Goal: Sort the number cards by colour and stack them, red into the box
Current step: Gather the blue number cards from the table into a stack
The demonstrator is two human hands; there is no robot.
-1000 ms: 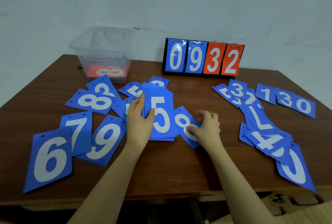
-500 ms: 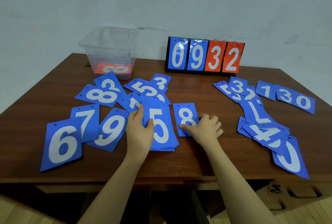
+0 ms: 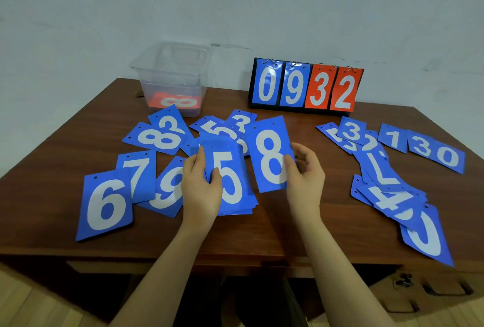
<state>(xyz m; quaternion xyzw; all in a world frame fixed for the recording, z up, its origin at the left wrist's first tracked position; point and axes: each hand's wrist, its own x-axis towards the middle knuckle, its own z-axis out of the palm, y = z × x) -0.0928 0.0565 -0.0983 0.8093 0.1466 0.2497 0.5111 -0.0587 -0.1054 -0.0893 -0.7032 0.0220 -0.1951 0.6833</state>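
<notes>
My left hand [image 3: 200, 185] grips the blue stack [image 3: 230, 185]; my right hand [image 3: 305, 169] pinches the 8 card [image 3: 271, 155] above the desk [image 3: 301, 221].

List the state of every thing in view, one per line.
left hand: grips the blue stack
blue stack: 5 on top, held on the table
right hand: pinches the blue 8 card
blue 8 card: lifted, beside the stack
clear box: open, red 8 card inside
scoreboard: upright, reads 0932
</notes>
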